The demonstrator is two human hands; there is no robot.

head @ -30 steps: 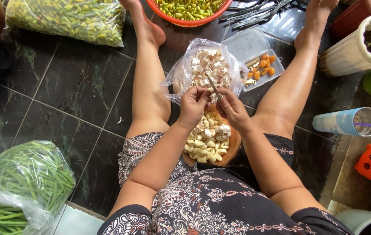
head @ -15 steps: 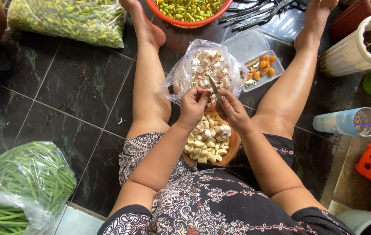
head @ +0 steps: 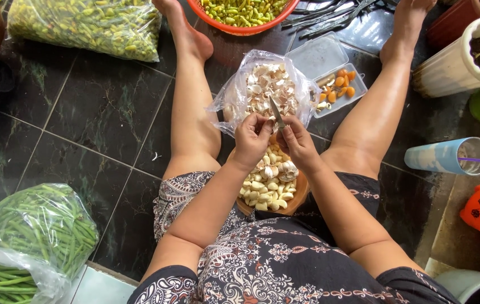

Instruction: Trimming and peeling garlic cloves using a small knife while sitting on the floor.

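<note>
Little had shifted in the past second. My left hand (head: 251,135) still pinched a garlic clove (head: 266,125) in closed fingers, and my right hand (head: 296,138) stayed gripped around the small knife (head: 276,112), blade up, both raised over the wooden bowl (head: 299,197) of peeled cloves: peeling midway.

floor (head: 99,112): dark green-black tiles with pale marbled veins and light grout lines
dress (head: 262,264): black with a white and dull-pink paisley and flower print
garlic cloves (head: 268,183): cream to pale yellow, in a brown wooden bowl (head: 299,197)
garlic skins (head: 268,87): off-white with tan tinges, in a clear plastic bag
knife (head: 276,112): grey steel blade
basin (head: 240,28): orange-red rim, filled with yellow-green chillies
tray (head: 321,56): clear plastic, holding small orange pieces
bag of beans (head: 37,231): clear plastic over bright green long beans
cup (head: 448,156): light blue, with a purple straw
plant pot (head: 454,65): cream-white, with dark soil
</note>
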